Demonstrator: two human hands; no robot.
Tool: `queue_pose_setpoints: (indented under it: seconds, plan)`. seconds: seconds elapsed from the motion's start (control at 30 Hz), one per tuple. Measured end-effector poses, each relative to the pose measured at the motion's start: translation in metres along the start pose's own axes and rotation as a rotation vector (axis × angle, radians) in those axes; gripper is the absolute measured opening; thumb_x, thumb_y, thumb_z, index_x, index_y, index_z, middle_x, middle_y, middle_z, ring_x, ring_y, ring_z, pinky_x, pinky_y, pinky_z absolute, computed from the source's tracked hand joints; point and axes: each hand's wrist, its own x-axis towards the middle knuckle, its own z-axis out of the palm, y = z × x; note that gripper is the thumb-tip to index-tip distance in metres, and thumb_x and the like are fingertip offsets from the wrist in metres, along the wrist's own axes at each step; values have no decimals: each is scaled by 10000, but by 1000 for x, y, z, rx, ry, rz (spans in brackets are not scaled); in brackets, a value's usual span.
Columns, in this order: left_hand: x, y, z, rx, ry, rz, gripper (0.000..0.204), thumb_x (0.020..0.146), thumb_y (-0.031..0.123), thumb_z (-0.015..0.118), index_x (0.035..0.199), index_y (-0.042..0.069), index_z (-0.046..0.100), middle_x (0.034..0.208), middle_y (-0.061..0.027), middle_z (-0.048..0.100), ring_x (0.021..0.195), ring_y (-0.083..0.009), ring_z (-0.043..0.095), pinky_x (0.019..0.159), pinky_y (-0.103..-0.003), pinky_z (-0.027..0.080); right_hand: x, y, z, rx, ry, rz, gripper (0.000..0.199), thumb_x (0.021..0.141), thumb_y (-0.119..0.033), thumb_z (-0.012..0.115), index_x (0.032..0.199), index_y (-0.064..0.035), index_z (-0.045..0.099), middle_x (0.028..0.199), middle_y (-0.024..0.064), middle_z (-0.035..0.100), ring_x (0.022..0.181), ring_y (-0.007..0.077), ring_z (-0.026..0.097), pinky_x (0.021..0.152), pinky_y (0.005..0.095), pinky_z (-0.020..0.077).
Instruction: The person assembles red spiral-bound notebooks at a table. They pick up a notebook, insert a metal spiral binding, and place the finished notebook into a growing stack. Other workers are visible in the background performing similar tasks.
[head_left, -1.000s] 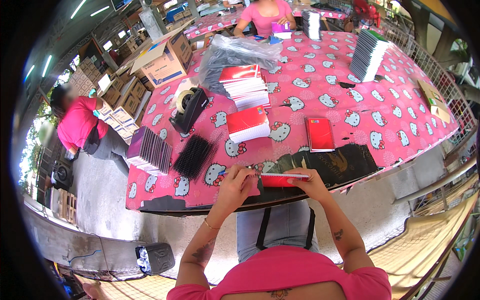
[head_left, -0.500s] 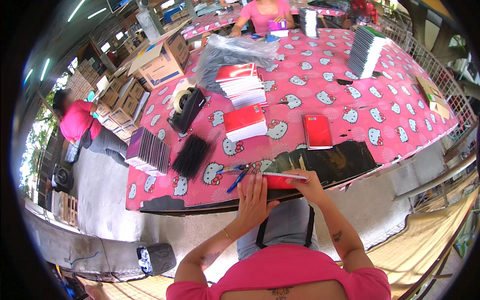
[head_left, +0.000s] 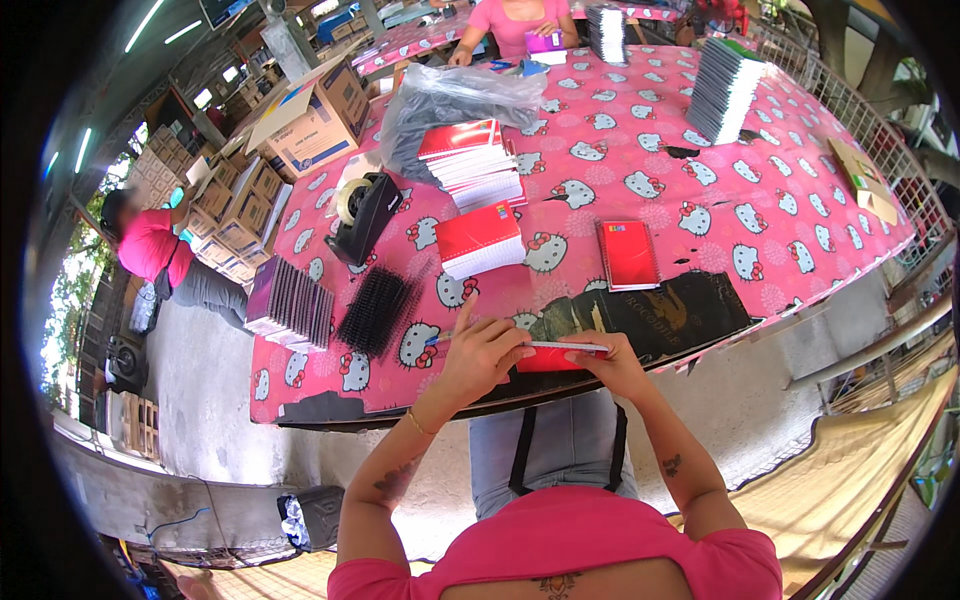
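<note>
While the right hand (head_left: 617,366) pinches the red notebook (head_left: 547,359), I should steady it beside the left hand (head_left: 482,354), its grip unclear.

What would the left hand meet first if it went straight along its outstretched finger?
The left hand would probably meet the near stack of red notebooks first; only patterned tablecloth shows between. The finger's height is unclear, so it might pass above.
</note>
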Motion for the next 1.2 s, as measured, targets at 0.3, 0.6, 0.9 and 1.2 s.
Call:
queue_pose_setpoints:
  seconds: [0.3,0.6,0.9,1.2]
  plan:
    - [-59,64,71,312,-63,-196,767,969,551,463,1443,-50,410,1531,-278,353,1457,-405,295,1124,-702,101,1,1,4,59,48,23,257,893,-34,710,1146,11,698,1033,89,732,919,92,632,838,258,510]
    - [-59,64,81,310,-62,-64,749,991,528,449,1447,-63,395,1536,-266,361,1475,-390,273,1140,-672,100,-1,-4,-9,103,52,72,245,884,22,692,1128,19,715,999,55,734,926,85,636,844,254,516]
    - [-27,60,76,393,-53,-19,801,951,590,476,1444,-38,409,1518,-237,400,1453,-381,317,1143,-657,123,-4,1,-16,-51,21,-16,288,898,30,660,1183,12,689,1051,62,724,943,93,637,854,258,510]
    - [8,56,65,428,-23,-60,750,956,592,467,1427,8,459,1499,-197,439,1439,-326,354,1144,-613,185,-11,-7,-17,0,-79,95,387,909,-9,651,1295,-43,639,1076,93,739,959,56,602,862,274,513]
